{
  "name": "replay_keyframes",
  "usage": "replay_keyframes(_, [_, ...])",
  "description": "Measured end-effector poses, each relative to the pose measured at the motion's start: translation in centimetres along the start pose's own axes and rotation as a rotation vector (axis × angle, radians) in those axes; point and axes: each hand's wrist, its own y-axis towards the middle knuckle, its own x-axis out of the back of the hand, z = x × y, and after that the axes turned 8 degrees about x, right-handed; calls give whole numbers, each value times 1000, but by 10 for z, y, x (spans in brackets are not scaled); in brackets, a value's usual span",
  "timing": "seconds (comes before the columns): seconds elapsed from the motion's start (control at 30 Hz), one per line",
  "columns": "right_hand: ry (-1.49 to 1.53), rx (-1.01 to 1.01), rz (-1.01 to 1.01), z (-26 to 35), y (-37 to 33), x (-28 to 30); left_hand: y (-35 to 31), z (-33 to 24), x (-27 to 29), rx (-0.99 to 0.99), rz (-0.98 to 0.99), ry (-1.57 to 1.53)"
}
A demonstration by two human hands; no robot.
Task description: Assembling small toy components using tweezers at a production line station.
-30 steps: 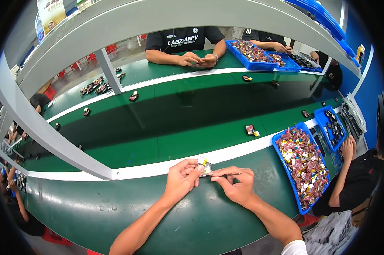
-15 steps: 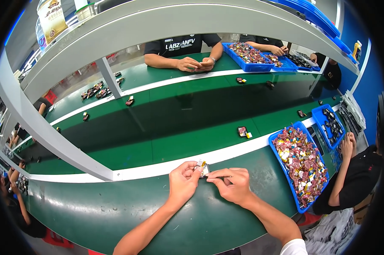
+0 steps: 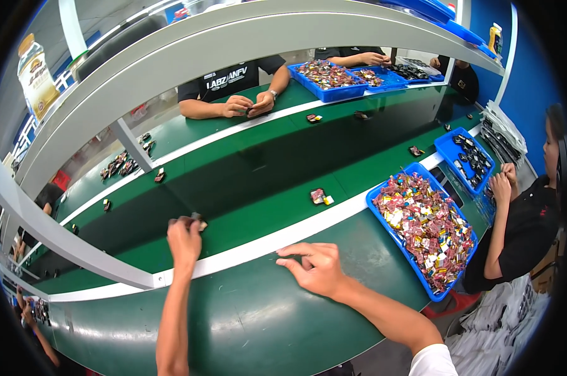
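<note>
One small electronic module [image 3: 199, 221] sits at the fingertips of the person's left hand [image 3: 184, 241], over the green conveyor belt [image 3: 264, 216]. It's a blur: dark, paler brown toward the right, its long axis and heading impossible to make out. I can't tell whether that grip is closed on it. The right hand [image 3: 315, 263], over the tabletop [image 3: 246, 307], points leftward, thumb and forefinger narrowly parted; whether this grip holds anything, I can't see.
</note>
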Motion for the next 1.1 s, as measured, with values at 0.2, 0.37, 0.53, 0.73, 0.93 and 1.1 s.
replay_keyframes(0.2, [-28, 31, 18, -6, -7, 0, 36, -94, 2, -29, -153, 153])
replay_keyframes(0.37, [-44, 5, 101, 2, -7, 2, 59, -193, -58, 96, 624, -648])
replay_keyframes(0.53, [-19, 79, 31, -3, -7, -5, 65, -231, -103, 18, 801, -548])
replay_keyframes(0.73, [6, 42, 35, -3, -7, -4, 65, -225, -101, 214, 886, -455])
replay_keyframes(0.93, [180, -309, -11, -6, -12, 0, 29, -199, -44, 385, 804, -700])
replay_keyframes(1.1, [629, -635, -178, -7, -2, 2, -37, -165, 5, 600, 600, -971])
